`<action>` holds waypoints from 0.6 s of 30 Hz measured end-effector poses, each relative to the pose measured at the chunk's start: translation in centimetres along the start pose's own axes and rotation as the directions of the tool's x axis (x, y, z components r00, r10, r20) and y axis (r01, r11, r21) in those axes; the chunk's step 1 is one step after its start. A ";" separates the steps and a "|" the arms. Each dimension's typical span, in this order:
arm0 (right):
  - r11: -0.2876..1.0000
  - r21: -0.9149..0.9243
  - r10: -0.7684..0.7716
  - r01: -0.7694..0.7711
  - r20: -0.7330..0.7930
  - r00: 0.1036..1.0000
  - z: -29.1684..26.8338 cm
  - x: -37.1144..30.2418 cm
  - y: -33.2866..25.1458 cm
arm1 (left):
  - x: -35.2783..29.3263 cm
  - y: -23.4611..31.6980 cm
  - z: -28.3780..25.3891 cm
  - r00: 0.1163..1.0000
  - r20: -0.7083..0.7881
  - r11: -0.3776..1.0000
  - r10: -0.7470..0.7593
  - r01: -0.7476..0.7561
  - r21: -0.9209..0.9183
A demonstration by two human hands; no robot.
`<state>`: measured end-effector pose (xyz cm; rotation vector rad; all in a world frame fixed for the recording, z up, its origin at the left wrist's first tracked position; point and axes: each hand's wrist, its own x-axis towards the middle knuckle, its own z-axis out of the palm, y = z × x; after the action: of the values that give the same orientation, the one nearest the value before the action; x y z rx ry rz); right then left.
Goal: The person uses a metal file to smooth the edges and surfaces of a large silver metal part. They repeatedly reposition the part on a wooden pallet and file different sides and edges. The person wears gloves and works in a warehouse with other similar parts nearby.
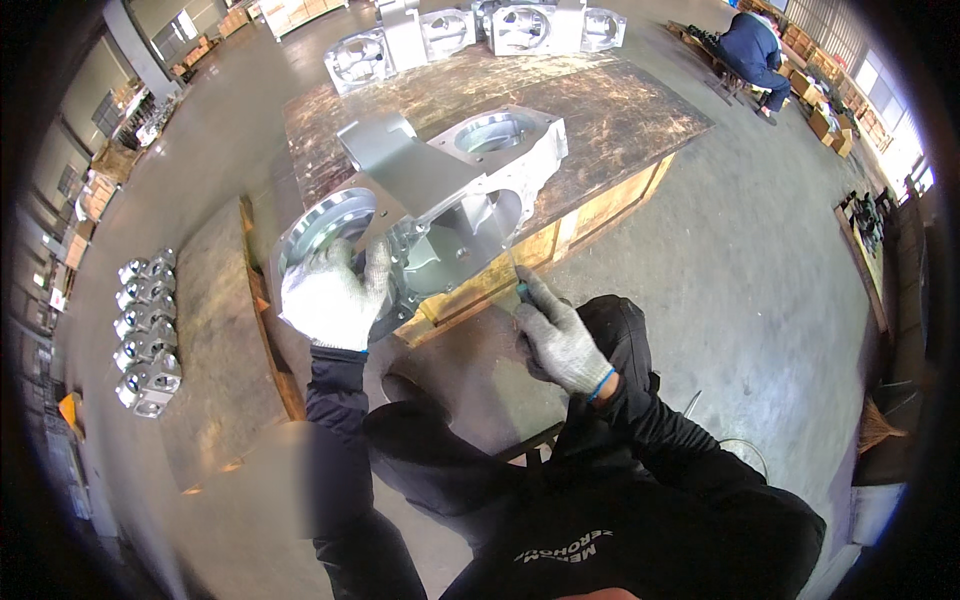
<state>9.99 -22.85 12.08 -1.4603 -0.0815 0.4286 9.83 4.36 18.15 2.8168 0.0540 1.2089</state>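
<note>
A large silvery metal casting [455, 235] rests on the near edge of a worn wooden bench, its two round bores and a flat angled plate [410, 165] facing up. My left hand [335, 295], in a pale knit glove, grips the rim of the nearer bore, fingers curled over its edge. Between the gloved fingers of my right hand [562, 340] is a slim hand tool [521, 290] with a teal part and a thin shaft pointing up toward the casting's near right side. Its tip is hard to make out, so I cannot tell whether it touches the metal.
More castings [520, 30] stand along the far side of the bench [620, 120]. A wooden board [215, 340] lies to the left, beside several smaller castings [148, 330] on the floor. Far right, another person [750, 48] sits bent over near cardboard boxes [828, 128].
</note>
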 end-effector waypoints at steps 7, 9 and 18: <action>0.993 -0.114 0.036 -0.032 0.028 0.999 -1.0 0.4 -2.6 | -0.1 0.4 -0.3 1.000 -0.014 0.999 0.001 -0.002 -0.037; 0.971 -0.203 0.124 -0.127 -0.028 0.992 -0.9 0.2 -2.1 | -0.3 0.4 0.0 1.000 0.007 1.000 -0.009 0.008 0.011; 0.960 0.245 0.117 -0.139 0.104 0.988 -1.2 1.4 -1.2 | -1.1 2.6 -1.0 0.997 -0.073 0.998 0.021 -0.016 0.064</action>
<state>11.97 -23.56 12.82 -1.2000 -0.0025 0.5886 8.34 1.80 18.24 2.8314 0.0727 1.3390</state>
